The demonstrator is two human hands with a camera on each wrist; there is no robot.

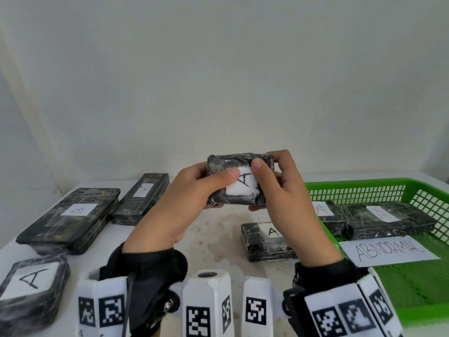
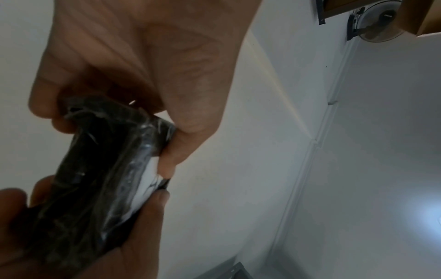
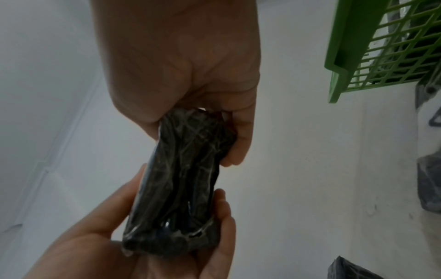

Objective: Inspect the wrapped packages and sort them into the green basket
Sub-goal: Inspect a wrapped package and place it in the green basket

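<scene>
Both hands up off the counter [image 1: 218, 229], gripping one small package [image 1: 239, 182] between them. The left hand [image 1: 179, 203] has its end, thumb laid flat across the white label, fingers curled round behind. The right hand [image 1: 286, 198] clamps the other end, thumb on the label's top corner, fingers wrapped under. So each grip is closed round that package, held level in mid-air above the middle of the counter, label "A" facing the person.

The wrap is black, glossy film, creased and crinkled, corners rounded; from the wrists it looks like a flat slab, edges puckered.

Below the right hand another "A" package [image 1: 267, 239] lies flat, just beside the green basket [image 1: 352, 188]. That basket is lattice-walled plastic with a solid rim, at the right; two "A" packages [image 1: 388, 220] lie inside at its far end, and a paper sign [image 1: 388, 250] reading "ABNORMAL" nearer.

Left side: a long flat "B" package [image 1: 70, 222], a narrower one [image 1: 141, 198] behind it, and an "A" package [image 1: 31, 285] at the near left corner. Bare, stained counter between the two groups, white wall behind.
</scene>
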